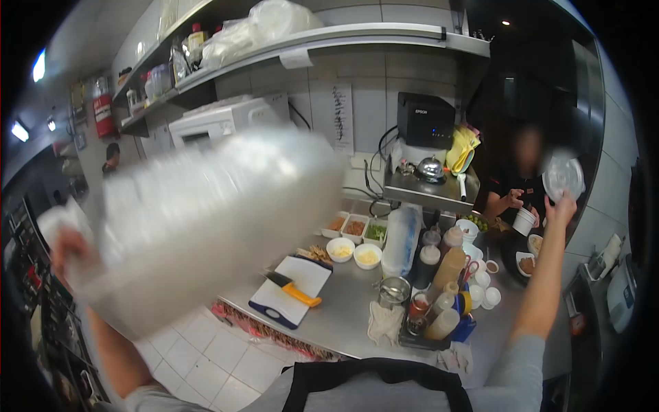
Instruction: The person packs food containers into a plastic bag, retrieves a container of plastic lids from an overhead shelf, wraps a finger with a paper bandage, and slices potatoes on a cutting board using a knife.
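Note:
My left hand [71, 250] is closed on the end of a large translucent plastic bin [213, 226], raised and tilted across the left of the head view. Motion blurs the bin, and its contents are hard to make out. Something white shows beside those fingers, too smeared to name. Up at the right, my right hand [563, 206] grips a clear round plastic container [563, 175] by its lower edge. Below the bin, a knife [295, 290] with an orange handle lies on a white cutting board [281, 309].
Squeeze bottles [449, 268] crowd a dark tray on the steel counter [350, 329]. Two white bowls [368, 257] stand before small ingredient tubs [354, 228]. A printer [425, 118] and bell [431, 169] occupy a raised shelf. Across the counter, a person [511, 185] holds a white cup [525, 221].

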The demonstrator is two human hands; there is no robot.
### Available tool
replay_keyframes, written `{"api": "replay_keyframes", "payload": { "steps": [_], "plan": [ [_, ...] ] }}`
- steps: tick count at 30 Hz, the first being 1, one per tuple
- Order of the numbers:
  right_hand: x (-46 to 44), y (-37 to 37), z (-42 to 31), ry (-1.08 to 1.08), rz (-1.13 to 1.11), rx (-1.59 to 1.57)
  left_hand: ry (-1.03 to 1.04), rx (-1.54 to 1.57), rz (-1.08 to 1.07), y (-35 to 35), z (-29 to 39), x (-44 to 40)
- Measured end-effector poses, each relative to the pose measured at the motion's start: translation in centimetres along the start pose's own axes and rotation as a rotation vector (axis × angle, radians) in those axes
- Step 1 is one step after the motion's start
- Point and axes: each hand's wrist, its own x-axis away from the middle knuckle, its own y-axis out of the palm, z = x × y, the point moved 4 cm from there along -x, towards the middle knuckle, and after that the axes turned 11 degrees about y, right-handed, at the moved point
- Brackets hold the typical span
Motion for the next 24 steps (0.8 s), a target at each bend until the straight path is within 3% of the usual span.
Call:
{"api": "replay_keyframes", "payload": {
  "steps": [3, 4, 8, 11, 13, 14, 16, 17, 19, 21, 24],
  "plan": [
    [-6.3, -7.2, 2.1, 0.132, 0.150, 0.052, -0.125, 0.480, -0.243, 0.5, -2.3, -11.7],
    [-9.0, -9.9, 3.2, 0.175, 0.202, 0.036, -0.078, 0.399, -0.247, 1.7, -2.7, -15.5],
    [-14.5, -17.5, 8.2, 0.275, 0.355, 0.018, 0.336, -0.490, -0.183, 10.9, -3.7, -29.0],
    [-17.6, -20.3, 12.0, 0.298, 0.237, 0.111, 0.531, -1.029, -0.208, 18.8, -4.9, -35.2],
    [-18.9, -20.5, 13.7, 0.287, 0.191, 0.174, 0.721, -1.277, -0.318, 24.6, -7.0, -35.8],
    [-19.1, -20.4, 14.4, 0.280, 0.180, 0.197, 1.230, -1.199, -0.347, 26.4, -9.7, -36.3],
    [-20.3, -20.7, 15.2, 0.264, 0.185, 0.230, 1.234, -1.462, -0.235, 36.5, -7.4, -28.4],
    [-20.8, -20.9, 15.6, 0.259, 0.187, 0.243, 1.009, -0.745, -0.127, 39.3, -8.5, -28.0],
    [-21.9, -21.7, 16.4, 0.250, 0.192, 0.273, 0.846, -0.920, -0.240, 42.9, -10.4, -26.1],
    [-23.3, -22.4, 17.2, 0.237, 0.206, 0.293, 0.924, -0.967, -0.234, 45.8, -11.0, -25.4],
    [-25.0, -23.0, 18.3, 0.224, 0.203, 0.316, 1.385, -1.241, -0.329, 49.6, -11.3, -25.9]
  ]
}}
